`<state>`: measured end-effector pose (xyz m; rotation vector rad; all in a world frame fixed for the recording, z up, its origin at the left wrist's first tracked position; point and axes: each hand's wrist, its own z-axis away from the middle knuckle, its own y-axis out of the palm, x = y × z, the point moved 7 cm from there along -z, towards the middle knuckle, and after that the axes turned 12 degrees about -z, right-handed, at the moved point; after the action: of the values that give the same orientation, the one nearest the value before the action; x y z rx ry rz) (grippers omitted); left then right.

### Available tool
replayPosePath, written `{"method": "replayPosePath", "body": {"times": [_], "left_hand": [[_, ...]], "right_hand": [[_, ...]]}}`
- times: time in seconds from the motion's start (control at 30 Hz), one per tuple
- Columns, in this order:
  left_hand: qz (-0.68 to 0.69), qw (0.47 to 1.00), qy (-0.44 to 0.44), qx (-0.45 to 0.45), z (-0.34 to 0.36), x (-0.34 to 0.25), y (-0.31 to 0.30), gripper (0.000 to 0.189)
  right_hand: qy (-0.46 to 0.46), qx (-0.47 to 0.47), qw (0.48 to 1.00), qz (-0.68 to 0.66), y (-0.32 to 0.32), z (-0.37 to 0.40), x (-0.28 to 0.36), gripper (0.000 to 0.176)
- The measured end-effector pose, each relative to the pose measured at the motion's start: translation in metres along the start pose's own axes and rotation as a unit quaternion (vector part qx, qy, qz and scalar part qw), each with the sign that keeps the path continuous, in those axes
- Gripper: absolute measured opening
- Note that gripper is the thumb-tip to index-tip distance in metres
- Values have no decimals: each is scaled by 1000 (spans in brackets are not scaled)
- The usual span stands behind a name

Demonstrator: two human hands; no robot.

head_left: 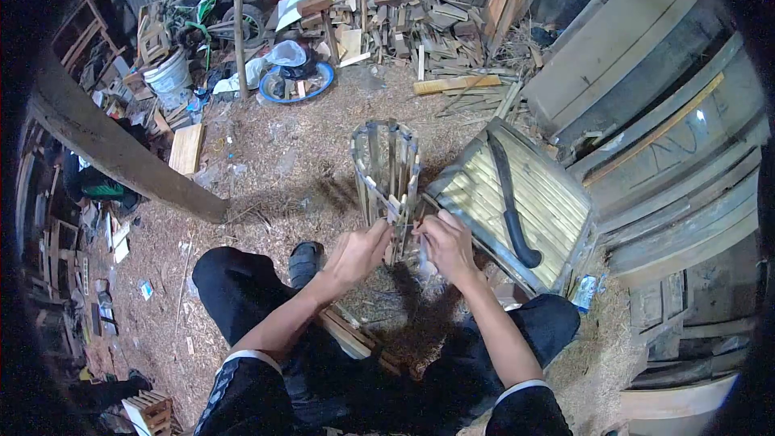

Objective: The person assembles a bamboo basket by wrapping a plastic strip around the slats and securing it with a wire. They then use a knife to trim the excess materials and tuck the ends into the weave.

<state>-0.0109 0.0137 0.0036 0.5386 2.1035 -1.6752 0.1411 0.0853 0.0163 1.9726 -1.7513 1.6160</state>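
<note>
A tall frame of thin upright wooden strips (374, 153), joined by a rim at the top, stands between my knees. My left hand (361, 252) is closed at the near edge of its rim, with fingers pinched together beside a pale strip end. Just to the right, my right hand (446, 244) is also closed, its thumb and fingers pressed together near the frame's right side. Something pale and thin hangs below the right fingers. What each pinch holds is too small to make out.
On the right, a machete (508, 198) with a black handle lies on a slatted panel (476, 182). A thick slanted post (121, 153) stands at the left. Behind are a blue-rimmed basin (270, 98), a white bucket (168, 81) and piled wood scraps (444, 28).
</note>
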Motion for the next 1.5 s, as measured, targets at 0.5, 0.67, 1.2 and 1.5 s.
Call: {"method": "replayPosePath", "body": {"times": [0.5, 0.67, 1.2, 1.5], "left_hand": [[245, 944, -155, 155, 1, 13, 27, 37], [504, 829, -206, 128, 12, -2, 66, 26], [500, 847, -172, 57, 5, -24, 92, 31], [506, 840, -195, 7, -6, -30, 104, 30]], "right_hand": [[-125, -6, 989, 78, -1, 30, 33, 27], [-143, 28, 982, 117, 2, 44, 36, 28], [323, -108, 859, 383, -77, 69, -92, 66], [315, -265, 911, -12, -75, 67, -65, 46]]}}
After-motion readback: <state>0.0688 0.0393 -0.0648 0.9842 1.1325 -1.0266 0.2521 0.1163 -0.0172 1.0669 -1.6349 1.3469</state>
